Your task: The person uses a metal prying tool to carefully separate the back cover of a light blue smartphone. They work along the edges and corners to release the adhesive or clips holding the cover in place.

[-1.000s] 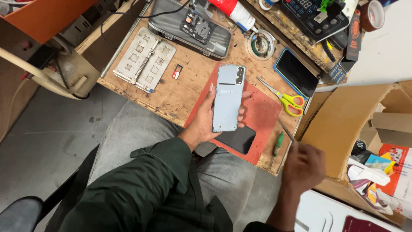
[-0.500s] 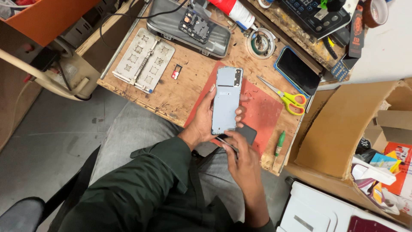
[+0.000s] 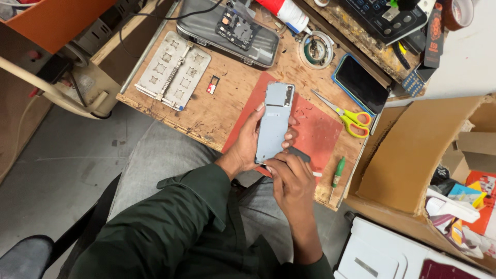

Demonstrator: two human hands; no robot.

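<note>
Near the middle of the frame, the left hand (image 3: 247, 147) gripped a slim, pale blue-grey smartphone (image 3: 275, 123) held back-side up, its camera block toward the top. The thumb lay along the phone's left edge and the fingertips curled round its right edge. The right hand (image 3: 292, 182) sat just below, its fingers bent against the phone's bottom end; whether they pinched anything small could not be told. A small dark flat piece (image 3: 299, 154) peeked out beside the right hand's knuckles.

Under both hands lay a red rubber work mat (image 3: 320, 129) on a scuffed wooden workbench (image 3: 227, 108). To the right of the mat lay scissors with yellow-green handles (image 3: 349, 116), and lower down a green marker pen (image 3: 338, 170). A second phone with a black screen and blue case (image 3: 360, 82) lay in the upper right. In the upper left sat a silver metal holding fixture (image 3: 173, 70), and above centre a grey oblong tray holding a circuit board (image 3: 227, 31). An open brown cardboard box (image 3: 413, 160) filled the right side.
</note>
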